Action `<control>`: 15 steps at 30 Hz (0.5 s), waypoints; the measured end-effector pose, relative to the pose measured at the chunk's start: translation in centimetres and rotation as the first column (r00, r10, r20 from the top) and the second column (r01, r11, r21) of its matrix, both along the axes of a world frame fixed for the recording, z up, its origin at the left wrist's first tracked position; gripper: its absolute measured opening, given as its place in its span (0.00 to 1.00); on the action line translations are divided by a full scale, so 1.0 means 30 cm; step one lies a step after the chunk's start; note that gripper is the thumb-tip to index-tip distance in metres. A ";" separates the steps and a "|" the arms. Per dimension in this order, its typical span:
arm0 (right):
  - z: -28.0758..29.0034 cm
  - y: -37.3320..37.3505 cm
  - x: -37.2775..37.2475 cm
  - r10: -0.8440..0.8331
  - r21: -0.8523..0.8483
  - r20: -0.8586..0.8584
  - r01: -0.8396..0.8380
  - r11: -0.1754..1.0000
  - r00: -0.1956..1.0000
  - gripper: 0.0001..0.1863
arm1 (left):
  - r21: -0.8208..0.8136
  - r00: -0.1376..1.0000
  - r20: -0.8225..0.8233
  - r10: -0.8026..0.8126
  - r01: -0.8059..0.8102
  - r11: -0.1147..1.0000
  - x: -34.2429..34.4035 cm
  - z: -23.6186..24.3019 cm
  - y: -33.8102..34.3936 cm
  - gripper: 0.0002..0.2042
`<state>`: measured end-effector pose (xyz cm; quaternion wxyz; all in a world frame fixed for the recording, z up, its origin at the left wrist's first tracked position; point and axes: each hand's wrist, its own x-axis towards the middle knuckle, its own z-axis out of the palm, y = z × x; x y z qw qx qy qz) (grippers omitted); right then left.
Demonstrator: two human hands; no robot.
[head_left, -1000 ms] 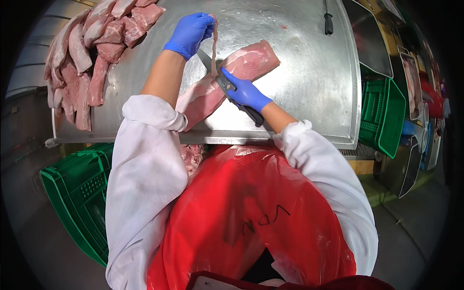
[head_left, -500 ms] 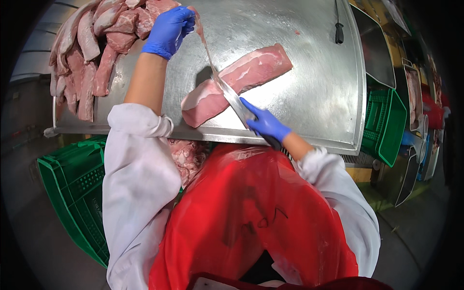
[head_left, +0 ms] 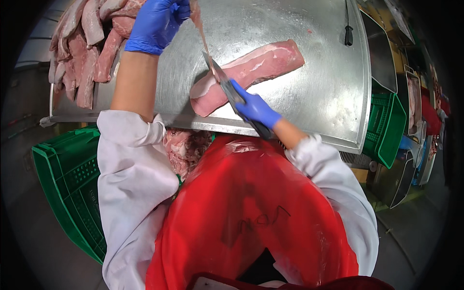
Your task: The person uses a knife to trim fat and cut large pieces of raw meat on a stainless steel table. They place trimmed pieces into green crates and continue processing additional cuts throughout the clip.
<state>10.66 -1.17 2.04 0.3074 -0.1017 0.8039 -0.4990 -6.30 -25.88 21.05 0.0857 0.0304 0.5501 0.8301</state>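
A long boneless piece of pink meat (head_left: 261, 63) lies slantwise on the metal table (head_left: 319, 96). My left hand (head_left: 157, 24), in a blue glove, is closed on the upper end of a thin strip of meat trim (head_left: 198, 24), raised to the left above the table. The strip hangs down taut to the knife's blade. In my right hand (head_left: 256, 107), also gloved, is a knife (head_left: 223, 81), its blade crossing over the left part of the meat with the tip pointing away from me. The blade hides a little of the meat beneath it.
Many meat pieces (head_left: 79, 53) are heaped at the table's far left. A black-handled rod (head_left: 348, 36) lies at the far right. Green crates (head_left: 67, 188) stand at the lower left and a green crate (head_left: 386, 125) at the right. Meat trimmings (head_left: 186, 150) sit below the front edge.
My left hand has drawn further up and left, pulling the strip. The knife has shifted slightly away from me and turned more upright. The whole view has also shifted a little.
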 end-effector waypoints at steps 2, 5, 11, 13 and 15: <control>0.032 -0.061 -0.069 -0.008 0.009 -0.010 0.008 1.000 1.000 0.40 | 0.039 1.000 0.008 -0.009 0.009 0.999 0.025 0.034 0.012 0.04; -0.029 -0.074 -0.011 0.045 0.044 -0.214 -0.037 0.998 0.976 0.39 | 0.076 0.998 0.011 0.055 -0.056 0.996 0.053 0.061 -0.085 0.04; 0.068 -0.132 0.014 0.059 0.013 0.044 -0.060 0.998 0.997 0.39 | 0.279 0.999 -0.050 -0.012 0.026 0.960 0.160 0.109 -0.235 0.04; -0.016 -0.178 -0.036 0.068 0.055 -0.142 -0.060 0.997 0.987 0.39 | 0.253 0.991 0.056 0.124 -0.134 0.958 0.198 0.154 -0.198 0.05; -0.020 -0.192 -0.007 0.085 0.121 -0.182 -0.064 0.991 0.980 0.39 | 0.351 0.999 0.021 0.039 -0.044 0.935 0.164 0.109 -0.353 0.05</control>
